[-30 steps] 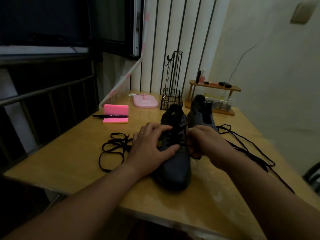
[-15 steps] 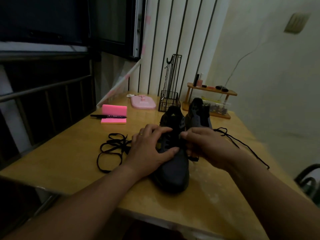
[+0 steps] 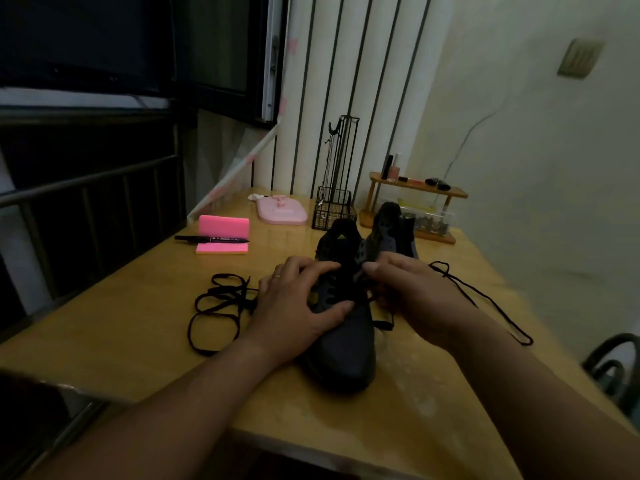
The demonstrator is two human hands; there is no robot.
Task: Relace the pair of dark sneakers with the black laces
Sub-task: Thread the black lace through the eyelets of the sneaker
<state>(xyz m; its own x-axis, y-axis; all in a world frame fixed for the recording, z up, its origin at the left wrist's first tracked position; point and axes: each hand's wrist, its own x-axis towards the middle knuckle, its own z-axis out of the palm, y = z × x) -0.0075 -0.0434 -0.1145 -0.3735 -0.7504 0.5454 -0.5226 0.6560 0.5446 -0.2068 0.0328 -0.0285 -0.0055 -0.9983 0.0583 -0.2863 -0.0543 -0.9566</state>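
**Wooden table, dim room: right hand now up at the eyelets**

Yellowish wood makes up the table (image 3: pixel 145 327), which stands against a striped wall and carries both shoes. The near sneaker (image 3: pixel 346 344) sits at the middle, toe toward the person. The far sneaker (image 3: pixel 394 230) is just behind it to the right.

The left hand (image 3: pixel 298 306) lies spread over the near sneaker's lacing. Its fingers are nearly straight and its thumb presses across the upper, much as a second ago.

The right hand (image 3: pixel 415 296) has risen from beside the shoe, and its bent fingertips (image 3: pixel 370 268) now meet the eyelet row. I cannot tell whether they pinch the threaded lace (image 3: pixel 485 299), because the grip is hidden.

That lace trails off to the right. A second ago it lay in several long strands reaching the table's front right; now it is drawn in to one thin loop. The loose lace (image 3: pixel 218 306) is coiled at the left, unchanged.

Behind are a pink notepad (image 3: pixel 223 249) with a black pen (image 3: pixel 211 239) across it, a wire rack (image 3: pixel 334 213) and a small wooden shelf (image 3: pixel 415 192).
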